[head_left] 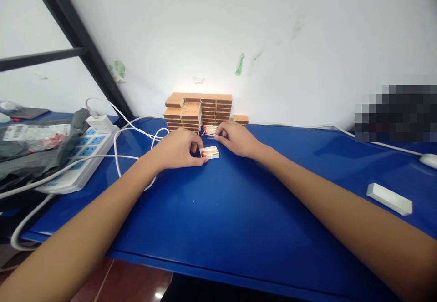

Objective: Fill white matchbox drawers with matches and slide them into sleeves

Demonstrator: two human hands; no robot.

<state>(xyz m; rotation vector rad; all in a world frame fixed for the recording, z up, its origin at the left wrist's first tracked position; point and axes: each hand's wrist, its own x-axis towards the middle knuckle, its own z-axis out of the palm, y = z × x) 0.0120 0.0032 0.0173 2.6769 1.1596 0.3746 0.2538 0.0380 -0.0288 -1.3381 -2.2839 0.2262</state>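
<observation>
A small white matchbox tray [213, 149] with several red-headed matches in it lies on the blue table. My left hand [182, 148] grips its left end between thumb and fingers. Behind the tray, loose matches [209, 131] lie in a small pile in front of stacked matchboxes. My right hand [236, 137] is at the right side of this pile, fingers curled and pinched on matches; how many is hidden. The stack of orange-brown matchboxes [216, 106] stands against the wall, and a single matchbox [241, 119] lies behind my right hand.
On the left are a white power strip [82, 156] with a plugged-in charger [101, 124], looping white cables [118, 156] and a dark plastic bag [20, 156]. A white block [389, 198] lies at the right. The blue table's front edge [191, 268] is nearest me.
</observation>
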